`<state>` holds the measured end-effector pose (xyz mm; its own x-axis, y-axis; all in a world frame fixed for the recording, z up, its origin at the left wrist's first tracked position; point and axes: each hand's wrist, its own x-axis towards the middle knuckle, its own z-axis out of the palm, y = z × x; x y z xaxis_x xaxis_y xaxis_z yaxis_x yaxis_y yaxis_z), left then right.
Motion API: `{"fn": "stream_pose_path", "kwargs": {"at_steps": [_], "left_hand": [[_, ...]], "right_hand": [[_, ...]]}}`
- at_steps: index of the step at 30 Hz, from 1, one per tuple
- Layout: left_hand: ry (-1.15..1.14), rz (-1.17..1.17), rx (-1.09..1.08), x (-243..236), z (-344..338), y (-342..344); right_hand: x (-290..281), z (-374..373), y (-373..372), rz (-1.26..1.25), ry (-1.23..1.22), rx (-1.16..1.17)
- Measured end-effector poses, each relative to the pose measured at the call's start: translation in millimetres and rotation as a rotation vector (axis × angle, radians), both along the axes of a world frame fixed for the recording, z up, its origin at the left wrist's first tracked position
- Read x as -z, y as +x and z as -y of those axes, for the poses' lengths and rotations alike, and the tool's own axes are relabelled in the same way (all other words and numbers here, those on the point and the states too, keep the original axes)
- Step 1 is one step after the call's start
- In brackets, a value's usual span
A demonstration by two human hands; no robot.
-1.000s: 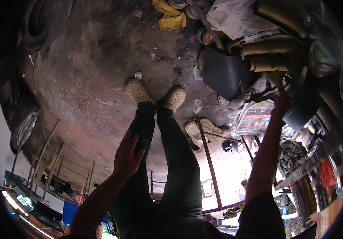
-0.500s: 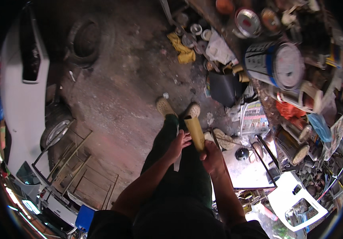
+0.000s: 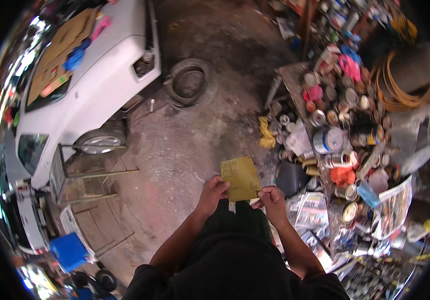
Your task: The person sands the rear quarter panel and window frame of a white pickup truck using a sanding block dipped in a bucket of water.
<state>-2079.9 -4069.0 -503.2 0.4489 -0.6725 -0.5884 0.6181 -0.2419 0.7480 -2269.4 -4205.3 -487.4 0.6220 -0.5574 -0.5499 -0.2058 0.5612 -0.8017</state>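
A flat yellow sheet, likely abrasive paper [image 3: 240, 175], is held up between both hands in front of my body. My left hand [image 3: 212, 195] grips its lower left corner with thumb and fingers closed on it. My right hand [image 3: 272, 202] pinches the lower right corner. A small pale strip [image 3: 232, 207] hangs under the sheet near the left hand; what it is, I cannot make out. My dark shirt and trousers are below, and the sheet and body hide my feet.
A white car [image 3: 95, 90] with cardboard on top, a tire [image 3: 185, 80] on the floor, metal stands [image 3: 90, 175] and a blue box [image 3: 69, 251] lie left and ahead. A cluttered bench [image 3: 295, 82] with cans, hose, newspapers and rags fills the right side.
The yellow paper has gone from a roll to a flattened sheet held in both hands. Earlier my left hand was at my leg and my right reached among the rolls. The view has tilted forward.
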Motion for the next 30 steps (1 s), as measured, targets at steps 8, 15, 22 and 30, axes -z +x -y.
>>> {"fn": "stream_pose_path", "kwargs": {"at_steps": [8, 15, 22, 30], "left_hand": [[-0.088, 0.075, -0.287, -77.0, -129.4, 41.4], [-0.054, 0.163, -0.504, -89.6, -309.5, 57.4], [-0.023, 0.363, -0.798, -79.7, -477.5, 34.5], [-0.034, 0.240, -1.193, -68.0, -577.6, 6.8]], "right_hand": [[-42.2, -61.1, 94.3, 0.160, -0.036, -0.334], [-53.1, -207.0, 200.9, 0.128, 0.210, -0.784], [-52.0, -367.4, 272.6, 0.190, -0.141, -1.248], [-41.8, -497.6, 322.7, 0.181, 0.077, -1.604]]}}
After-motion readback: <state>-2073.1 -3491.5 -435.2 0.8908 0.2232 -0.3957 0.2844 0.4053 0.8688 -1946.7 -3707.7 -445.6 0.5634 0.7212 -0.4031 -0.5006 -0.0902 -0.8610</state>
